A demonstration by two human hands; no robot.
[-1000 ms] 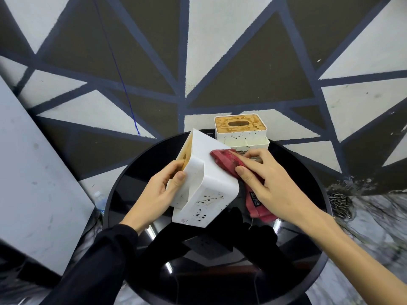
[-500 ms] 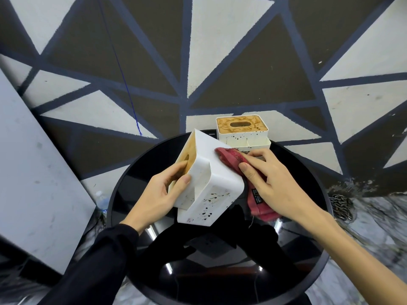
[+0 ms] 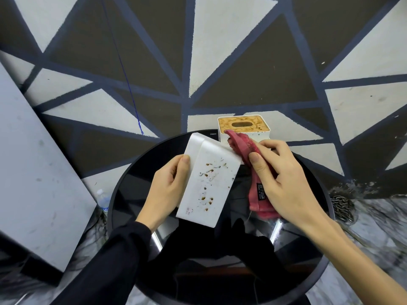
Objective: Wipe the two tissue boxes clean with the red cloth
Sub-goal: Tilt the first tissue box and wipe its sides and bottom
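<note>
Here left hand grips spotted box; red cloth beside.

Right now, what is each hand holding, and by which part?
The left hand grips the stained white plastic tissue box by its left long edge. The right hand holds the red cloth around its middle, both ends hanging free.

1. The left hand covers the near tissue box's left side; only its thumb shows.
2. The right hand hides the red cloth's middle, and the cloth's label is too small to read.
3. Beyond the right hand, the cloth masks the far tissue box's front.
</note>
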